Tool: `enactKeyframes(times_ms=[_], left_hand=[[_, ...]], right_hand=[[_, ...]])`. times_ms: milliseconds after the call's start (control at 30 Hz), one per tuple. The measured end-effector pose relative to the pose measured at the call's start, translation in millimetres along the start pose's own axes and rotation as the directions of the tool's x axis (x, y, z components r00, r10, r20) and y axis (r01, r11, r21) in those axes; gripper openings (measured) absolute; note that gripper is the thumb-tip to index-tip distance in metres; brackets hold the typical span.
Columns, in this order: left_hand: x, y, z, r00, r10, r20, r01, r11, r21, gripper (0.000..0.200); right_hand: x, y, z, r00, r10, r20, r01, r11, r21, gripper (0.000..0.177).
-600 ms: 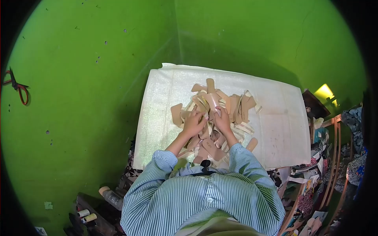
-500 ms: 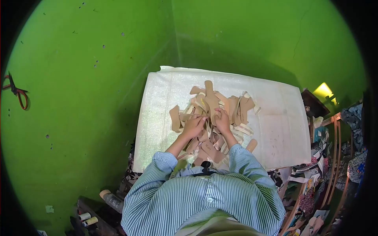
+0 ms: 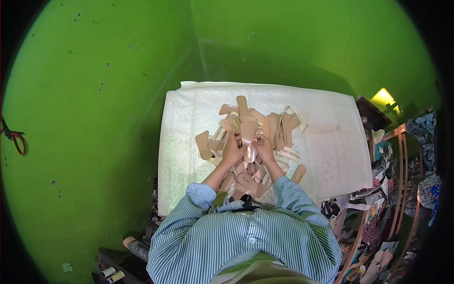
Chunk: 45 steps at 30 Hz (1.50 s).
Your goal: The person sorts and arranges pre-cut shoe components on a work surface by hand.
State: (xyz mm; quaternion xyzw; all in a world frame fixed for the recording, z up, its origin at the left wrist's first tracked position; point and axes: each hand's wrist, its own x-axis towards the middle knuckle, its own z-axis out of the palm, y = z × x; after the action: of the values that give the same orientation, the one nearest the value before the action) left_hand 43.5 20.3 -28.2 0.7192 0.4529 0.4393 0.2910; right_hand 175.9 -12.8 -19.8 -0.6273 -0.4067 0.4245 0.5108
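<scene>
Between my two hands is a tan shoe insole (image 3: 248, 128), with shiny lettering on its heel end, which points towards me. My left hand (image 3: 232, 151) grips its left edge, fingers bent. On the opposite edge, my right hand (image 3: 264, 147) pinches it between thumb and fingers. Under and around both hands spreads a loose pile of similar tan insoles, among them one with yellow lettering (image 3: 234, 122) and a pinkish-brown one (image 3: 251, 183) nearest my body. Pale strips lie mixed into the pile.
The pile lies on a white-covered table (image 3: 331, 142) against green walls. Scissors (image 3: 14, 136) hang on the left wall. Thread spools (image 3: 115, 276) and a bottle (image 3: 136, 248) are at lower left. A wooden rack (image 3: 400, 180) with fabrics stands at right.
The insole in my hands has turned from edge-on to face-up, so its heel lettering shows. The whole view has shifted slightly, moving the table leftward.
</scene>
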Motion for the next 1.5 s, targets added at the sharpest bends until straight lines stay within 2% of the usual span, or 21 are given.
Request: enactKeyframes(times_ms=[33, 67, 100, 167, 233, 300, 500, 567, 633, 700, 833, 900, 933, 1100, 1167, 1267, 1333, 1500], left_hand=[[2, -8, 0, 0.972, -0.198, 0.125, 0.217, 0.962, -0.168, 0.038], [2, -16, 0, 0.892, -0.361, 0.273, 0.435, 0.849, -0.300, 0.040], [5, -15, -6, 0.890, -0.368, 0.269, 0.440, 0.847, -0.298, 0.040], [13, -7, -21, 0.869, -0.342, 0.356, 0.469, 0.798, -0.378, 0.033], [18, -9, -34, 0.880, -0.354, 0.316, 0.459, 0.806, -0.374, 0.029], [21, -12, -46, 0.878, -0.446, 0.173, 0.467, 0.716, -0.519, 0.026], [43, -78, -79, 0.877, -0.481, -0.011, 0.425, 0.786, -0.450, 0.024], [59, -110, -92, 0.836, -0.500, -0.226, 0.454, 0.862, -0.225, 0.027], [73, -138, -107, 0.785, -0.506, -0.358, 0.493, 0.860, -0.135, 0.034], [85, -152, -120, 0.777, -0.443, -0.448, 0.511, 0.859, 0.035, 0.041], [113, -161, -140, 0.738, -0.469, -0.486, 0.593, 0.794, 0.135, 0.043], [125, -180, -145, 0.739, -0.419, -0.527, 0.599, 0.767, 0.231, 0.043], [130, -188, -149, 0.742, -0.416, -0.525, 0.595, 0.769, 0.232, 0.043], [150, -219, -159, 0.796, -0.423, -0.433, 0.546, 0.810, 0.212, 0.036], [157, -222, -158, 0.783, -0.447, -0.432, 0.567, 0.798, 0.202, 0.032], [162, -219, -155, 0.767, -0.460, -0.448, 0.612, 0.734, 0.294, 0.032], [164, -217, -154, 0.816, -0.385, -0.431, 0.557, 0.722, 0.410, 0.031], [164, -215, -154, 0.847, -0.344, -0.404, 0.516, 0.712, 0.476, 0.030]], right_hand=[[0, -3, 2, 1.000, 0.005, 0.001, -0.005, 1.000, -0.001, 0.019], [1, -7, 4, 0.999, -0.037, 0.003, 0.037, 0.999, 0.006, 0.019], [3, -11, 7, 0.997, -0.081, 0.007, 0.081, 0.997, 0.014, 0.018], [5, -21, 18, 0.997, -0.051, 0.056, 0.046, 0.995, 0.086, 0.018], [12, -19, 27, 0.994, -0.024, 0.111, 0.007, 0.988, 0.155, 0.017], [21, -14, 40, 0.993, -0.082, 0.086, 0.071, 0.990, 0.119, 0.017], [26, 4, 56, 0.987, -0.122, 0.103, 0.116, 0.991, 0.062, 0.016], [25, 22, 58, 0.986, -0.122, 0.116, 0.119, 0.992, 0.035, 0.017], [17, 42, 57, 0.980, -0.125, 0.156, 0.163, 0.951, -0.262, 0.019], [5, 53, 59, 0.952, -0.264, 0.153, 0.297, 0.918, -0.263, 0.017], [-3, 45, 62, 0.961, -0.241, 0.138, 0.266, 0.944, -0.196, 0.016], [-3, 39, 61, 0.975, -0.152, 0.164, 0.183, 0.964, -0.195, 0.016], [-2, 39, 61, 0.968, -0.191, 0.160, 0.225, 0.946, -0.233, 0.013], [1, 33, 65, 0.968, -0.204, 0.146, 0.237, 0.933, -0.270, 0.009], [0, 37, 66, 0.960, -0.243, 0.140, 0.275, 0.914, -0.297, 0.009], [0, 34, 68, 0.970, -0.205, 0.130, 0.236, 0.924, -0.301, 0.010], [0, 34, 69, 0.967, -0.220, 0.129, 0.250, 0.920, -0.301, 0.010], [0, 31, 68, 0.962, -0.244, 0.126, 0.273, 0.902, -0.333, 0.010]])
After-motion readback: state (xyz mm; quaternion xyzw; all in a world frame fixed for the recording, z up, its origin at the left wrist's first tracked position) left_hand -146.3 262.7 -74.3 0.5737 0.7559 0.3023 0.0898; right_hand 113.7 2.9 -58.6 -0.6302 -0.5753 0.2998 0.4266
